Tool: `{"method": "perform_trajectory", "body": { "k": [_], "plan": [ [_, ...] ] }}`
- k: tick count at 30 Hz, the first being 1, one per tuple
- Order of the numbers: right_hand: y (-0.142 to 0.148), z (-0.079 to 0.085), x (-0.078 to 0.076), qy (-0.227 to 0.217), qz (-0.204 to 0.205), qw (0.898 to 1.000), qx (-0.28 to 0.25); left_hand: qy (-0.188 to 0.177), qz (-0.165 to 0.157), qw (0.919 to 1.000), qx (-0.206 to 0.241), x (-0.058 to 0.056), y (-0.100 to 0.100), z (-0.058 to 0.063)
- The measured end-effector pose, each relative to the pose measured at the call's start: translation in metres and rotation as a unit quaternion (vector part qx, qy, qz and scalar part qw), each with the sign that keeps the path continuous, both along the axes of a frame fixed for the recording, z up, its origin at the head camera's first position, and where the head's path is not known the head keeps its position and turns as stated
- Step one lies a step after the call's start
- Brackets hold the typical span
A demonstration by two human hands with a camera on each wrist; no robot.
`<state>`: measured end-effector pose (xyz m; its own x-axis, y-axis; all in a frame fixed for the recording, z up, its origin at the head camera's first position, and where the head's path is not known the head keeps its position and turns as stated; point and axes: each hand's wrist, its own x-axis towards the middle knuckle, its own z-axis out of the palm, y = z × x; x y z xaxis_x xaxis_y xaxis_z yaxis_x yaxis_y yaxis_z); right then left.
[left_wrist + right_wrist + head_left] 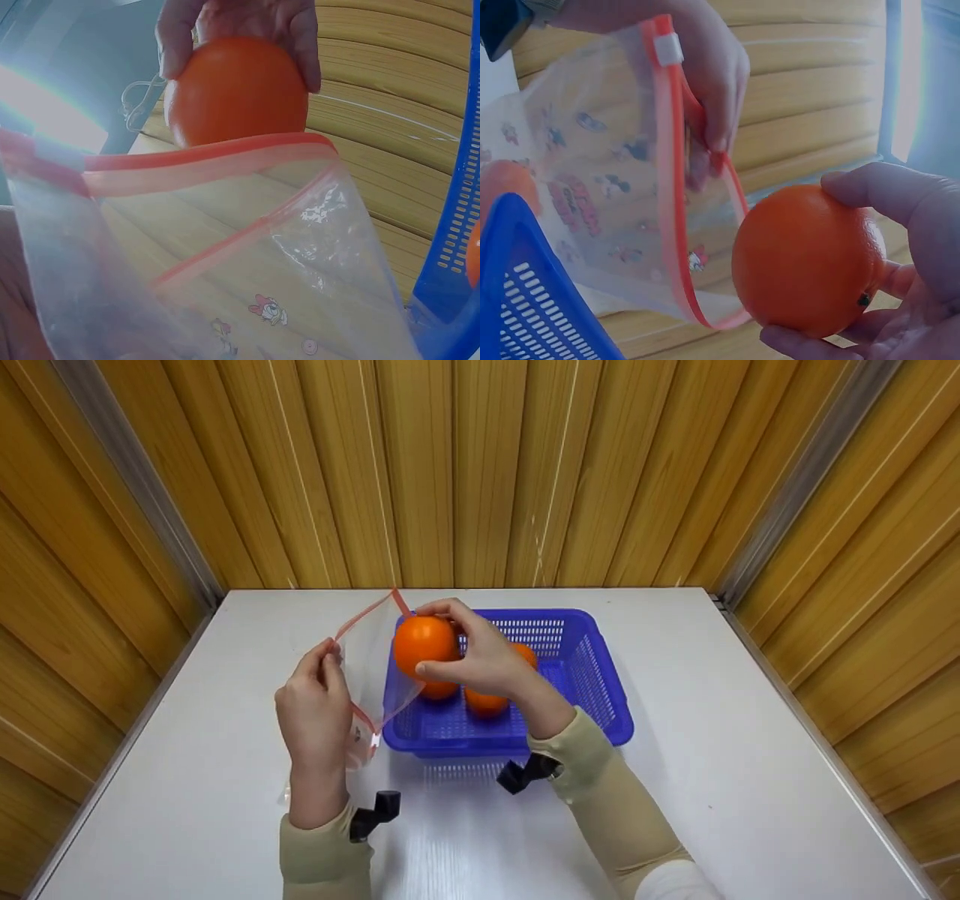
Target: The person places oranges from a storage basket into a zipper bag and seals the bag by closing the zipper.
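Pinching bag [607, 187] at mouth, L hand [313, 712] sat ctr-left of head frame; R hand [484, 656], curled round orange [425, 645], was just frame-right.

Right fingers [799, 345] grip an orange [806, 262] beside a red-rimmed clear bag [619, 217] that left fingers [720, 124] hold; a second orange shape [508, 186], hazy, is perhaps inside.

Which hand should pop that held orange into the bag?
Probably the right hand: it holds the orange beside the open mouth of the bag, while the left hand holds the bag.
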<state>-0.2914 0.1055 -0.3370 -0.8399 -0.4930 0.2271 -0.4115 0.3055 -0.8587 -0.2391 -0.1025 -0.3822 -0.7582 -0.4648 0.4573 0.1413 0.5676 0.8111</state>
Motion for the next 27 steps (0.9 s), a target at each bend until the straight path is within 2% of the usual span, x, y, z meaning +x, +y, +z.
{"method": "perform_trajectory", "body": {
  "k": [7,15,23,27],
  "plan": [
    [-0.023,-0.005,0.009,0.060,0.029,0.997,0.035,-0.014,-0.002,0.9999,0.001,0.001,0.000,0.003],
    [-0.039,-0.014,0.015,0.136,0.046,0.984,0.106,-0.012,-0.008,0.9999,0.006,0.000,0.000,0.003],
    [-0.047,-0.019,0.016,0.136,0.044,0.970,0.195,-0.006,-0.011,0.9999,0.005,-0.001,-0.001,0.001],
    [-0.048,-0.020,0.015,0.127,0.043,0.966,0.219,-0.001,-0.010,0.9999,0.003,-0.001,-0.001,0.000]
  ]
}}
